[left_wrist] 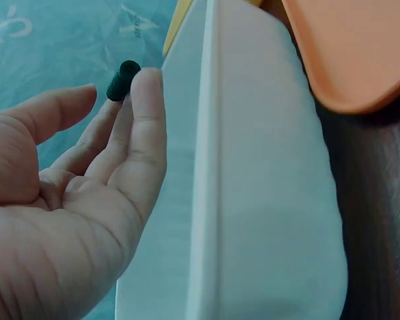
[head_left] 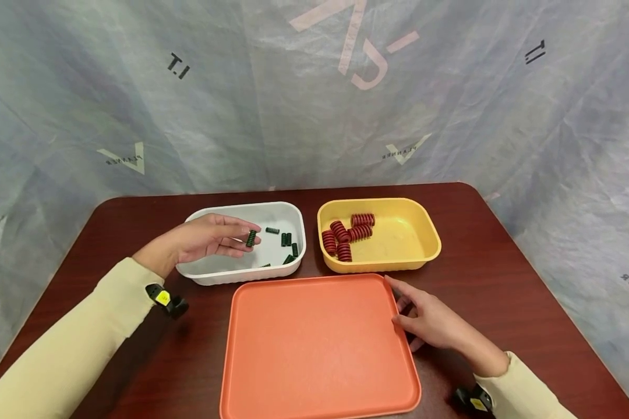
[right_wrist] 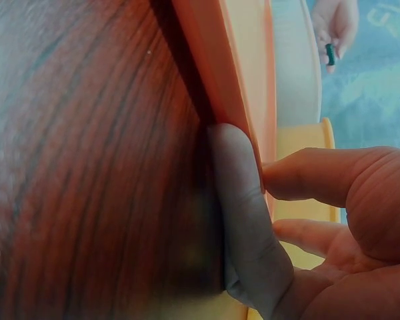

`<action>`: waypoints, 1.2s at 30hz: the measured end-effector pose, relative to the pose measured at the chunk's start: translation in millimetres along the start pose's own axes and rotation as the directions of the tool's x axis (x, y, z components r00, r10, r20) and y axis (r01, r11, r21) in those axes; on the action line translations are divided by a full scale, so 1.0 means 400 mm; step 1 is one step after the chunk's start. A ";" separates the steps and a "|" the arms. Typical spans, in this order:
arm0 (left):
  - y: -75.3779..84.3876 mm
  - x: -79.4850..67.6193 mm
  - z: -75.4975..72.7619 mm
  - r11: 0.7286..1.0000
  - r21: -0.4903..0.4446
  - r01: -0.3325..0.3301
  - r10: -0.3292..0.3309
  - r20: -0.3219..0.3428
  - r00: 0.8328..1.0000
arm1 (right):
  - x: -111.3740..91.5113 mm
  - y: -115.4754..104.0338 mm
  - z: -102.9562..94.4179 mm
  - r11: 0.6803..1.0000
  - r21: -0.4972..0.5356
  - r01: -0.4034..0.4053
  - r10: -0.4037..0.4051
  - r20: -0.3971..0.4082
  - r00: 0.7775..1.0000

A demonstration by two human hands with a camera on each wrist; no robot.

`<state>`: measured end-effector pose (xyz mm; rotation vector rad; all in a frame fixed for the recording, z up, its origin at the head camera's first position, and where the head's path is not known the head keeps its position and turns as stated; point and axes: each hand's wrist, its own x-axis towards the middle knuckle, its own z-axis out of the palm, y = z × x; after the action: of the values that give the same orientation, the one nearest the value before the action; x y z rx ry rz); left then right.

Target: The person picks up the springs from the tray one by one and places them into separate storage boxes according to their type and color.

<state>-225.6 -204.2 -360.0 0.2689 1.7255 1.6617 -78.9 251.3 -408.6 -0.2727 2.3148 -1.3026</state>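
Observation:
My left hand (head_left: 209, 237) is over the white bin (head_left: 204, 276) and holds a dark green coil spring (head_left: 251, 238) at its fingertips. In the left wrist view the spring (left_wrist: 123, 81) shows near the finger ends, above the bin's rim. More green springs (head_left: 286, 239) lie at the right side of the white bin. My right hand (head_left: 432, 319) is at the right edge of the orange tray (head_left: 320, 343). In the right wrist view one finger (right_wrist: 239, 167) lies along the tray's outer side, and another fingertip touches its rim.
A yellow bin (head_left: 398, 244) stands right of the white one, with several thick red springs (head_left: 344, 233) gathered in its left part. Both bins are behind the tray on the dark wooden table (head_left: 503, 291). A grey printed sheet (head_left: 314, 116) hangs beyond the table.

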 end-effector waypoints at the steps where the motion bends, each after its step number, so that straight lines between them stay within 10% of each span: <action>1: 0.000 0.004 -0.003 1.000 0.001 0.005 -0.005 -0.003 1.000 | -0.001 0.001 0.001 1.000 0.000 -0.001 0.001 -0.001 1.000; 36: 0.010 0.112 -0.093 0.950 0.185 0.253 -0.239 -0.097 0.966 | 0.005 0.002 0.001 1.000 -0.008 0.010 -0.010 -0.006 1.000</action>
<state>-282.2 -205.9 -374.9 0.0781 1.8965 1.3386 -80.5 250.7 -410.0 -0.2830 2.3267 -1.3011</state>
